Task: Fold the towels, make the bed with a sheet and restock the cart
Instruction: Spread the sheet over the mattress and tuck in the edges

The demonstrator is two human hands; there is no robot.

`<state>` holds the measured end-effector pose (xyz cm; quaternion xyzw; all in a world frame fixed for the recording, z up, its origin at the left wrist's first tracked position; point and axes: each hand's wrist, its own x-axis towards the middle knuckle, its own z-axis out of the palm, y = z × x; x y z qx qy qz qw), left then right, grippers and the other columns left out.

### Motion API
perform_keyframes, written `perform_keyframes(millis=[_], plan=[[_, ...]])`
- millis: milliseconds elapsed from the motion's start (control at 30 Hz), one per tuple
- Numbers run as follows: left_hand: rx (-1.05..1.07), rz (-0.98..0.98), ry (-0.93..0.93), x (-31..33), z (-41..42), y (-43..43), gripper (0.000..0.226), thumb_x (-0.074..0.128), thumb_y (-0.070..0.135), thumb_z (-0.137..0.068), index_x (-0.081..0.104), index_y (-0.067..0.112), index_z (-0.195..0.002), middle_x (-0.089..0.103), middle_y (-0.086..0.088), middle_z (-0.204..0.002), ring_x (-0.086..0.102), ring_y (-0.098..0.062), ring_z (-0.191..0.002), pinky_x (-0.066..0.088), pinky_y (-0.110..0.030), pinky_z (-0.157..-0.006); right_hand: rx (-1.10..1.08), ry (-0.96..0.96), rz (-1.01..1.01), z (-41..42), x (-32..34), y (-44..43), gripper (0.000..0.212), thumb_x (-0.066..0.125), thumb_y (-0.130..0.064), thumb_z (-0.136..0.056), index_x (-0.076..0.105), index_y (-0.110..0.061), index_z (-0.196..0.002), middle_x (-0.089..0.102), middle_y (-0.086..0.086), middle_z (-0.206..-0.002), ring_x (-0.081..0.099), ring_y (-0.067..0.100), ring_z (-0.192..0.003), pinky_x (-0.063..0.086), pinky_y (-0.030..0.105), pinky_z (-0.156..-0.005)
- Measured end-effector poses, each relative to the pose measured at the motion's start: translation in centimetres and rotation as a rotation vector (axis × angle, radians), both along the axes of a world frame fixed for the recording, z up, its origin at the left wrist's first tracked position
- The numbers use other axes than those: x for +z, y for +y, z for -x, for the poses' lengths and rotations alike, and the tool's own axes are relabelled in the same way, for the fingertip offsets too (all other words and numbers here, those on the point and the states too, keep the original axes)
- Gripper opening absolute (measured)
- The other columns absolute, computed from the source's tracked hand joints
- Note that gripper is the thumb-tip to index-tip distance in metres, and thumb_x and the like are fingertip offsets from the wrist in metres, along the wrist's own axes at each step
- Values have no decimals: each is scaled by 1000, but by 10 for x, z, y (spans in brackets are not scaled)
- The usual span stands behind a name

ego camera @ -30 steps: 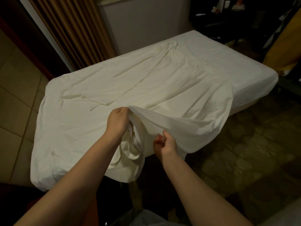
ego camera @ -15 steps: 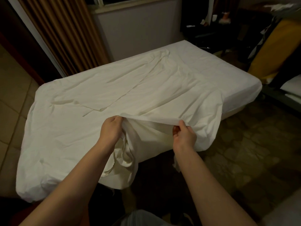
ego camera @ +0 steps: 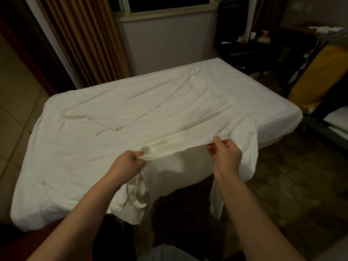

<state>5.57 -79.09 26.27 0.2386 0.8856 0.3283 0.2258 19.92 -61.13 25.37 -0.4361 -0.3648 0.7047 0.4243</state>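
- Our left grip [ego camera: 128, 162] (the bare left hand) pinches the near edge of the white sheet [ego camera: 169, 110], with the thumb and curled fingers closed round a bunched bit of cloth.
- Our right grip [ego camera: 226, 157] pinches the same edge farther to the right. The thumb is on top and the fingers are curled beneath the cloth.
- Between the two grips the hem is lifted off the bed [ego camera: 263, 91] and drawn into a nearly straight band.
- Below the left grip, loose folds of the sheet hang down the near side of the bed. Below the right wrist, a narrow corner of cloth dangles free.
- The rest of the sheet lies rumpled across the mattress. One folded-over flap reaches toward the far left, and long creases run back to the far end.
- On the right side the sheet spills over the edge of the bed and droops toward the dark floor [ego camera: 291, 185].
- Pale tiles [ego camera: 13, 113] cover the floor to the left of the bed.
- A brown pleated curtain [ego camera: 84, 44] hangs behind the bed on the left, beside a window [ego camera: 169, 4] set above a grey wall.
- At the far right stands what looks like a yellow bag [ego camera: 320, 72] on a dark frame, though the light there is too dim for us to be sure.
- A small white cup [ego camera: 253, 35] sits on a dark surface [ego camera: 263, 44] in the far corner.
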Motion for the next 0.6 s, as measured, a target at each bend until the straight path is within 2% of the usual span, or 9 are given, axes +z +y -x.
perform_keyframes(millis=[100, 167, 200, 267, 300, 367, 433, 500, 600], plan=[[-159, 167, 92, 5, -25, 11, 63, 68, 36, -84, 47, 13, -138, 52, -6, -118, 54, -21, -111, 38, -24, -87, 53, -79, -73, -1, 4, -5, 16, 62, -8, -90, 58, -9, -75, 60, 2, -71, 58, 9, -64, 53, 19, -61], [-235, 171, 131, 7, -49, 26, 64, 63, 49, -83, 48, 17, -136, 47, -1, -111, 50, -16, -106, 35, -22, -84, 107, -175, -149, 0, 4, -13, 14, 64, -10, -89, 58, -12, -77, 61, 0, -72, 58, 9, -66, 54, 24, -66], [-256, 146, 146, 8, -61, 35, 57, 60, 51, -84, 54, 18, -130, 47, 1, -106, 49, -14, -100, 35, -22, -82, 137, -237, -202, 1, 4, -18, 14, 65, -12, -88, 57, -14, -78, 62, 0, -73, 59, 11, -67, 53, 26, -69], [-257, 77, 167, 9, -81, 52, 30, 57, 46, -86, 63, 20, -100, 46, 1, -92, 47, -14, -88, 33, -25, -73, 194, -322, -302, 1, 2, -29, 16, 66, -15, -87, 54, -15, -76, 64, 6, -75, 59, 17, -71, 52, 33, -72], [-247, 55, 182, 9, -88, 61, 20, 55, 40, -88, 59, 21, -81, 44, 1, -84, 46, -15, -83, 31, -26, -69, 219, -339, -337, 1, 0, -35, 17, 66, -15, -87, 54, -13, -75, 65, 9, -76, 60, 22, -72, 52, 36, -73], [-224, 70, 227, 10, -96, 74, 33, 50, 29, -91, 41, 21, -60, 38, 2, -74, 40, -14, -71, 26, -27, -63, 266, -354, -380, -4, -4, -43, 16, 65, -18, -87, 56, -9, -79, 65, 10, -76, 62, 26, -76, 52, 37, -72], [-184, 90, 274, 10, -100, 82, 39, 43, 26, -96, 36, 19, -58, 36, 2, -73, 36, -12, -64, 24, -27, -61, 288, -361, -403, -11, -6, -43, 14, 63, -21, -89, 57, -12, -80, 64, 5, -73, 61, 22, -74, 51, 30, -68], [-177, 81, 319, 8, -105, 89, 41, 38, 24, -99, 33, 18, -58, 33, 3, -71, 36, -14, -67, 23, -27, -62, 284, -362, -404, -19, -6, -36, 15, 62, -22, -90, 55, -21, -76, 62, -2, -71, 60, 14, -71, 47, 21, -64], [-182, 50, 375, 7, -118, 98, 38, 34, 19, -101, 39, 11, -64, 39, 0, -73, 33, -13, -72, 26, -28, -64, 283, -349, -380, -28, -6, -24, 14, 62, -22, -90, 55, -27, -79, 64, -9, -77, 61, 6, -77, 45, 18, -67]])
